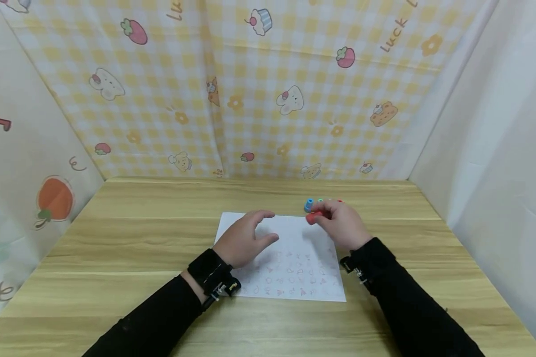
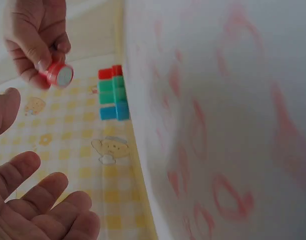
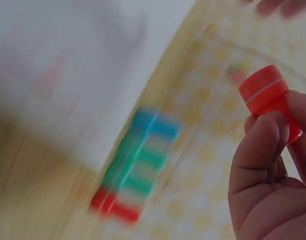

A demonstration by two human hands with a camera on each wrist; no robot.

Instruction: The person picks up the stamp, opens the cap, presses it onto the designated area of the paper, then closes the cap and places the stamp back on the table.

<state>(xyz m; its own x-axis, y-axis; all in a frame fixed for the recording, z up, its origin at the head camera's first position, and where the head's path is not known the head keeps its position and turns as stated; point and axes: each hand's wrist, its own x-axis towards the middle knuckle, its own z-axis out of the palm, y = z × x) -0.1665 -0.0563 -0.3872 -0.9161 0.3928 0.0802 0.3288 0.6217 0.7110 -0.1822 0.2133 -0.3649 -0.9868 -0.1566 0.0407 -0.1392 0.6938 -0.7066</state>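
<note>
My left hand (image 1: pixel 241 243) is spread above the left part of the paper, thumb and fingers wide apart with nothing between them, while my right hand (image 1: pixel 346 225) pinches a red stamp (image 1: pixel 313 218) between thumb and curled fingers. I hold that stamp raised over the paper's far edge, toward the far right corner, and the left wrist view shows its round, pale end clear of the sheet. The white paper (image 1: pixel 290 230) lies flat on the wooden tabletop (image 1: pixel 138 238), between the left and right edges and well apart from both. Small red marks (image 1: pixel 290 280) run in rows over the half of the sheet nearer to me; their shapes are too faint for me to make out. Just past the paper's far edge, close to its right corner, more stamps stand side by side in a row: a blue stamp (image 2: pixel 115 111) at the left end, two green stamps (image 2: pixel 107 97) in the middle and another red stamp (image 2: pixel 110 73) at the right end. A yellow checked cloth (image 1: pixel 161 99) rises behind the tabletop's far edge, and my black sleeves (image 1: pixel 152 317) come in over the near edge.
</note>
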